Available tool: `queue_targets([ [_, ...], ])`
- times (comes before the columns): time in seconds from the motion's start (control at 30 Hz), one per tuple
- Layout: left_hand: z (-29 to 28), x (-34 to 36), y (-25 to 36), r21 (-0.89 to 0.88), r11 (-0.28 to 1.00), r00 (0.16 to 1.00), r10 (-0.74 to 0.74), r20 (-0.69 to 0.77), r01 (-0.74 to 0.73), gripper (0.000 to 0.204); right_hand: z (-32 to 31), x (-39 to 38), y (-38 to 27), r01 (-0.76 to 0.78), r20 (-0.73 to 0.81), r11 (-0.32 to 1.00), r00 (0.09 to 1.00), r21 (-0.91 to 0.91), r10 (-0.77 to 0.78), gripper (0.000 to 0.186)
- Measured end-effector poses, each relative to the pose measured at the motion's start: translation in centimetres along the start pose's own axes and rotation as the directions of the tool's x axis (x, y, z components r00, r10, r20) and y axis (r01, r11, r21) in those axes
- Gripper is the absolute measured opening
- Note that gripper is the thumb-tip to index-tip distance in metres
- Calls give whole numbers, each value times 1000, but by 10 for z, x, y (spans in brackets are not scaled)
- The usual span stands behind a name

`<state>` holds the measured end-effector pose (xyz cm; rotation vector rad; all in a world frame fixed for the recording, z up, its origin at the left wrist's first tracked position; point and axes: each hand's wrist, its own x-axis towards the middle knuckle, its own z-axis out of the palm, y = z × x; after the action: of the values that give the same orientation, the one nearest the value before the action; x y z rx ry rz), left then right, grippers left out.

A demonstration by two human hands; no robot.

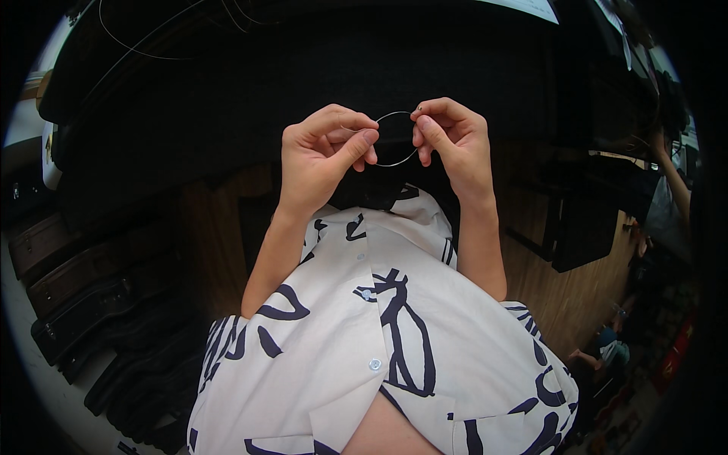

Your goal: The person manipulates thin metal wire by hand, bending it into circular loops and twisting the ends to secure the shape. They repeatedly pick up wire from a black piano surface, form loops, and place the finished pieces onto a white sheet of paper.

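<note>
Dark, nearly black surface (303, 72) forms the background toward 12 o'clock; all clock positions are read from the thin silvery wire loop (393, 113) held up between the two hands. At 9 o'clock, the left hand (322, 152) grips the loop between thumb and index finger, its other fingers curled behind. At 3 o'clock, the right hand (459, 144) pinches the loop likewise, with the remaining fingers bent inward. Both arcs of the loop, upper and lower, span the gap between the fingers. Farther out, at 6 o'clock, lies the wearer's white shirt (334, 318) with its bold dark pattern and pale buttons. Toward 10 o'clock, a fine pale strand (120, 45) curves against the dark. Between 1 and 2 o'clock, part of a white sheet (523, 7) is visible. At 4 o'clock stands a black piece of furniture (588, 220) on wood-toned floor (591, 303). Near 8 o'clock, dark cases (83, 315) stand in a row. At the 3 o'clock rim, another person's arm (673, 178) appears.
</note>
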<state>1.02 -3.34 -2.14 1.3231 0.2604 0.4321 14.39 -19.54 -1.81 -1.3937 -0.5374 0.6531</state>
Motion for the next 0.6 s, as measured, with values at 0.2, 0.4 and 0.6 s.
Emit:
queue_targets([
  [0.2, -2, 3, -7, -183, 980, 994, -92, -59, 80, 13, -3, 1, 3, 59, -13, 998, 998, -10, -59, 7],
  [0.4, -7, 4, -7, -346, 922, 984, -178, 25, 175, 17, -1, 2, 5, 123, 5, 992, 992, -17, -123, 6],
  [0.6, -12, 5, -9, -306, 895, 945, -297, 138, 326, 15, -3, 2, 6, 206, 64, 978, 976, 29, -208, 8],
])
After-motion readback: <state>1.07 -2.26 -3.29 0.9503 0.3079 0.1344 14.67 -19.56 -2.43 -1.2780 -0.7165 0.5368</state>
